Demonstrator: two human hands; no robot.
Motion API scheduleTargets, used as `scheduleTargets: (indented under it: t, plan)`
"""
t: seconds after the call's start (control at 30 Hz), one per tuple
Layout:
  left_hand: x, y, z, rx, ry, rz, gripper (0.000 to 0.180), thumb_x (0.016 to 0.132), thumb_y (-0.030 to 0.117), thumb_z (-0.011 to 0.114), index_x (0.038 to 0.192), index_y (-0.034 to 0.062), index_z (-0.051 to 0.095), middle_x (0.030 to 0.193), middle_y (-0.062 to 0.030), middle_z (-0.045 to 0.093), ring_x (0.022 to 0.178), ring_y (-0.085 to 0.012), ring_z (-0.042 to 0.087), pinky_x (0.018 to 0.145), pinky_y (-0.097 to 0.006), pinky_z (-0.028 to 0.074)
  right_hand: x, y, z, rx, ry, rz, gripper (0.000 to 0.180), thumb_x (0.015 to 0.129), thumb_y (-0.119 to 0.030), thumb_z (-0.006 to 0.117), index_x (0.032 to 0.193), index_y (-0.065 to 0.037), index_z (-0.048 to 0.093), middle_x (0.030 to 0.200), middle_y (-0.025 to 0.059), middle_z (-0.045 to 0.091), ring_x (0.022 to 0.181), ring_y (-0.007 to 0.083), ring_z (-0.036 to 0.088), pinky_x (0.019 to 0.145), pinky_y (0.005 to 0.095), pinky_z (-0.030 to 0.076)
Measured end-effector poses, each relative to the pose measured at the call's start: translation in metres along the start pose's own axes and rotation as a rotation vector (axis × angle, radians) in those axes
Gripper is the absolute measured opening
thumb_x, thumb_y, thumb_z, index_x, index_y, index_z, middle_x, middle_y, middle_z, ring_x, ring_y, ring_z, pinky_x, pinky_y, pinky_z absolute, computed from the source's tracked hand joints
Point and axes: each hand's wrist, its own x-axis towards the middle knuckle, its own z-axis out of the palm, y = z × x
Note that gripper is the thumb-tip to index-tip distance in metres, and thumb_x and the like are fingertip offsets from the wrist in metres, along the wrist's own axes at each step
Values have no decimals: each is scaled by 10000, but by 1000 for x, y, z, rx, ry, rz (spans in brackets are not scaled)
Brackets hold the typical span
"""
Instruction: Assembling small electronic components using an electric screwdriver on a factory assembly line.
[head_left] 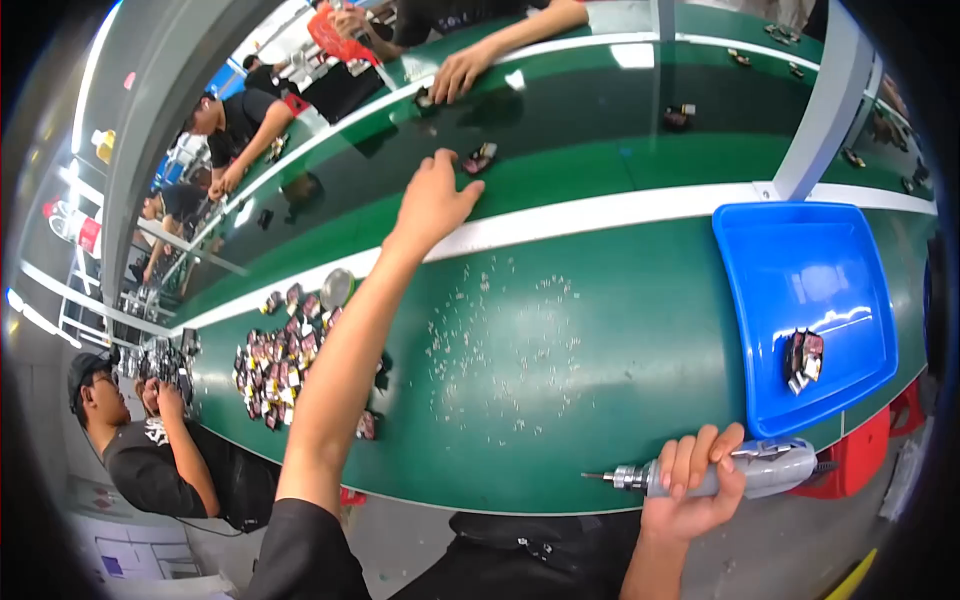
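Observation:
My left hand (438,200) reaches across the white rail to the conveyor belt, its thumb and fingers apart and holding nothing. Just beyond its fingertips lies a small black part (480,158) with a pale tab. My right hand (697,480) is wrapped round a grey electric screwdriver (775,467) at the bench's front edge, the bit pointing left. Many tiny pale pieces (500,350), too small to identify, are scattered over the green bench (640,330) between my hands. A heap of small black and pink parts (270,370) is left of my left forearm, partly hidden by it.
A blue tray (735,300) at the right holds a few parts (803,360). A round metal dish (338,288) stands behind the heap. A grey post (825,110) rises from the rail (600,212). Across the belt, a co-worker's hand (462,75) touches another part; another person (165,450) works at left.

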Motion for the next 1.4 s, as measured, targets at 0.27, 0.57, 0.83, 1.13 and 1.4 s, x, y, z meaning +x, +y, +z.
scheduleTargets:
  t: [0.27, 0.57, 0.83, 1.13, 1.4]
  plan:
    - [39, 14, 24, 254, 4, 35, 526, 834, 252, 658, 1230, -43, 479, 1085, -238, 586, 1015, -391, 578, 894, -439, 471, 0, 1, 18, -103, -47, 64, 133, 871, -130, 475, 814, -61, 377, 591, 37, 380, 432, 126, 384, 465, 297, 397]
    - [12, 34, 17, 63, 2, 543, 403, 861, -22, 512, 1257, -81, 473, 1175, -230, 540, 1085, -390, 515, 957, -419, 431, -1, -7, 7, -95, -71, 136, 117, 881, -177, 477, 835, -82, 426, 591, 32, 390, 444, 130, 390, 491, 297, 384]
    - [-153, 176, -33, -220, -342, 1041, 580, 698, -45, 633, 1250, -116, 471, 1236, -252, 500, 1120, -397, 530, 940, -431, 469, -8, -17, 2, -113, -104, 190, 99, 877, -174, 462, 861, -77, 454, 614, 38, 420, 453, 142, 421, 517, 309, 398]
    - [-185, 174, -24, -409, -445, 994, 517, 694, -37, 650, 1195, -90, 532, 1286, -217, 531, 1115, -373, 558, 894, -410, 510, -57, -22, -1, -151, -125, 303, 100, 872, -170, 466, 845, -80, 432, 603, 36, 426, 442, 139, 433, 521, 310, 419]
    - [-197, 173, -14, -399, -195, 1132, 381, 657, 2, 643, 1016, -123, 614, 1090, -223, 624, 924, -328, 641, 710, -358, 572, -69, -13, -5, -166, -94, 373, 113, 871, -184, 473, 864, -77, 437, 615, 44, 444, 454, 138, 442, 531, 307, 423]
